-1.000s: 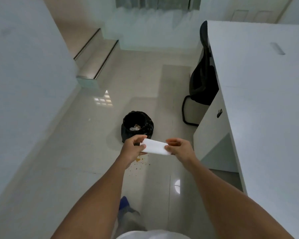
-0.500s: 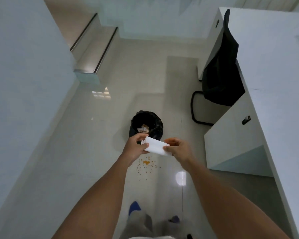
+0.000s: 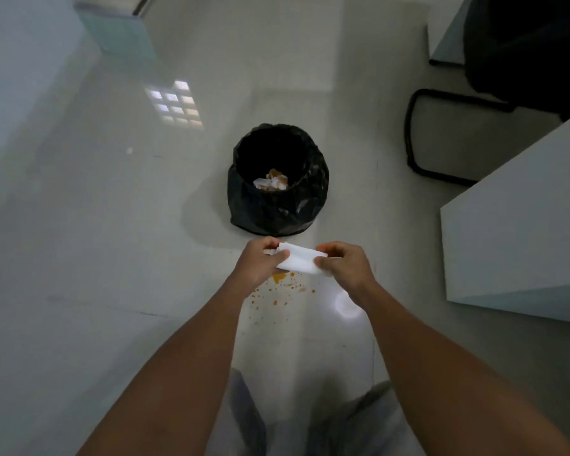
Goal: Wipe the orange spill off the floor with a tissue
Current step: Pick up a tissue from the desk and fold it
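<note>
Head view: both hands hold a folded white tissue [image 3: 298, 262] out in front, well above the floor [image 3: 112, 225]. Left hand [image 3: 260, 261] pinches its left end, right hand [image 3: 343, 268] pinches the right end — long axis runs left to right. Orange spill [image 3: 282, 284] lies on the floor straight below the tissue, just this side of the black bin [image 3: 277, 179]. Both hands about equally near; next move is likely straight down — crouch needed.
</note>
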`<action>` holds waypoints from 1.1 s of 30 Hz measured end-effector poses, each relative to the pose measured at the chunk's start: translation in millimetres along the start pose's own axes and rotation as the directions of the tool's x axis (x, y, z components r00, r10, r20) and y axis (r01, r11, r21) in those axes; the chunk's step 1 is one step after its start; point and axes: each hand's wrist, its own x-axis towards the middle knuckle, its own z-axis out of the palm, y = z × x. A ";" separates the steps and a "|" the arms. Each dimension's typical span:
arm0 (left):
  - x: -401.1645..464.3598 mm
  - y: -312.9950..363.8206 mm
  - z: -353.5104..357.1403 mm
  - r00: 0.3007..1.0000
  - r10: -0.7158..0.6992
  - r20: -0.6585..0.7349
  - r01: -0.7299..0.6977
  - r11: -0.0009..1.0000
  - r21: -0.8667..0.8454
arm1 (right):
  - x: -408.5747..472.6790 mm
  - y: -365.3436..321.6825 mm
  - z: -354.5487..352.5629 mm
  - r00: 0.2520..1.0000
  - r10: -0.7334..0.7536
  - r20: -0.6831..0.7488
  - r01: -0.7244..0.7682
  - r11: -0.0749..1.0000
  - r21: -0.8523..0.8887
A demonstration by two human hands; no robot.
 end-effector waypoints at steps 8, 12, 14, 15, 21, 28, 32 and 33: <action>147.7 -122.2 22.1 0.993 0.109 0.037 -0.111 0.992 0.057 | 140.1 129.4 66.0 0.992 -0.126 0.015 0.127 0.988 -0.086; 172.8 -148.0 14.0 0.992 0.116 0.049 -0.120 0.990 0.080 | 154.5 149.2 82.4 0.991 -0.136 0.006 0.135 0.985 -0.105; 175.5 -162.3 16.1 0.992 0.116 0.055 -0.122 0.985 0.121 | 155.7 157.2 89.1 0.991 -0.137 -0.005 0.135 0.982 -0.132; 174.6 -170.9 18.8 0.991 0.122 0.049 -0.128 0.981 0.149 | 155.4 162.1 91.7 0.990 -0.138 -0.021 0.134 0.982 -0.135; 167.9 -225.8 16.0 0.965 0.203 0.164 -0.223 0.968 0.114 | 154.9 202.1 106.5 0.986 -0.152 -0.067 0.151 0.988 -0.024; 139.6 -263.6 10.1 0.958 0.132 0.254 -0.131 0.991 -0.020 | 129.2 255.6 130.3 0.983 -0.116 -0.143 0.132 0.985 0.110; 128.4 -285.4 16.5 0.951 0.109 0.289 -0.118 0.993 0.013 | 122.4 279.0 146.8 0.983 -0.164 -0.079 0.172 0.979 0.108; 125.5 -289.9 18.1 0.954 0.115 0.276 -0.124 0.992 0.016 | 120.0 284.5 149.4 0.980 -0.188 -0.064 0.193 0.977 0.095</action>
